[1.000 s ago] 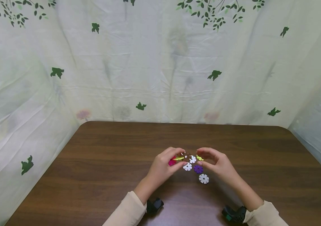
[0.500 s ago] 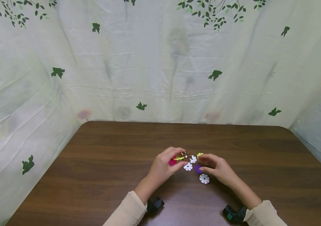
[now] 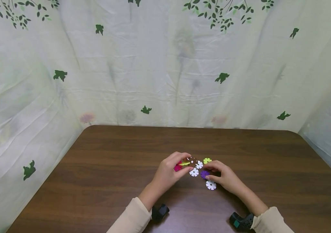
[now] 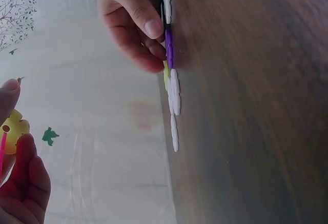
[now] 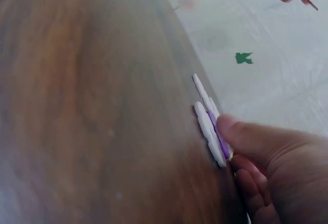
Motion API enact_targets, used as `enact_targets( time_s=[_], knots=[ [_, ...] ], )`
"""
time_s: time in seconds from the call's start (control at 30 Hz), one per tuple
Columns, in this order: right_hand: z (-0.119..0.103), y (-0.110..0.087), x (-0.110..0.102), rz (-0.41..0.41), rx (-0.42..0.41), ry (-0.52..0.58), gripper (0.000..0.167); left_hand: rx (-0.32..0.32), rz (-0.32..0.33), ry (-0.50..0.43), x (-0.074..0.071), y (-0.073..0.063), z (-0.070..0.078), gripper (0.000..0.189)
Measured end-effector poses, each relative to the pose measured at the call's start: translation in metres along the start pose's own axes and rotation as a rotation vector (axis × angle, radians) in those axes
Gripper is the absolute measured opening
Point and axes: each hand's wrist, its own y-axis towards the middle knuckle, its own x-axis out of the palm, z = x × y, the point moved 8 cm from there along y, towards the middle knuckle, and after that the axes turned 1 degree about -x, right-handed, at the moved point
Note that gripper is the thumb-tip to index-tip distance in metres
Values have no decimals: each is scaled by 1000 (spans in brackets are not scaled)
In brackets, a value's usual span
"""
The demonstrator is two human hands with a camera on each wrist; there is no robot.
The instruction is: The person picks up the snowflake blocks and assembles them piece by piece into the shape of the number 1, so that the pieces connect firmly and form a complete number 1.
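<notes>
My left hand (image 3: 169,168) pinches a small cluster of notched plastic discs above the table. In it are a pink disc (image 3: 178,167), a yellow disc (image 4: 18,130) and a brown one seen nearly edge-on (image 5: 307,0). On the table, my right hand (image 3: 225,176) bends over a purple disc (image 3: 204,174). Its thumb touches the purple disc's near right side, and the index fingertip is by the far edge. White discs (image 3: 194,172) lie close by, one of them (image 3: 211,185) just in front of the purple one. A yellow-green disc (image 3: 207,160) lies flat behind my right fingertips.
The brown wooden table (image 3: 118,155) has rounded far corners. Pale cloth with printed leaves (image 3: 153,64) hangs behind it and at both sides. Black camera units sit at the left wrist (image 3: 160,212) and the right wrist (image 3: 241,221).
My right hand has moved away from the yellow-green disc, toward me and down to the purple disc. My left hand keeps its grip on the disc cluster and has barely moved.
</notes>
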Motion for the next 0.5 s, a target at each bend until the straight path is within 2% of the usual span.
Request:
enact_targets(
  time_s=[0.2,0.5],
  knots=[
    [3,0,3,-37,92,-56,24,4,-7,19,1,-1,0,33],
    [2,-1,4,-68,143,13,24,5,-4,15,1,-1,-1,34]
  ],
)
